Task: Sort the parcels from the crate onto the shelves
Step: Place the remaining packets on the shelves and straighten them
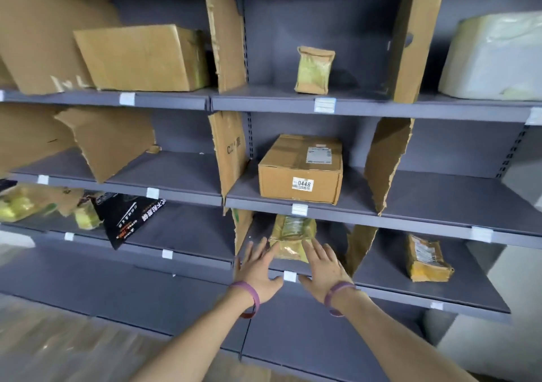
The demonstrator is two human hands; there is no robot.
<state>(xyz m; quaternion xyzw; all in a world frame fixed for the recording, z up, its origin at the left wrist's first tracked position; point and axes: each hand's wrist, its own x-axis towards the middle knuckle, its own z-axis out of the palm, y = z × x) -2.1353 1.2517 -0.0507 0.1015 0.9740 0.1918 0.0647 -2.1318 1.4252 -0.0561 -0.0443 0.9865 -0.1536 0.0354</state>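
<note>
both hands, left hand and right hand, fingers spread wide, flank the yellow parcel (holding nothing); leaning upright, it may topple forward off the shelf.

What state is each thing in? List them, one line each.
left hand: open, fingers straight, beside the yellow parcel.
right hand: open, fingers straight, at its other side.
yellow parcel: on the lower shelf, not gripped.
0448 box: closed, flat on middle shelf.
small brown packet: upright on top shelf.
black packet: tilted, one corner overhanging.
</note>
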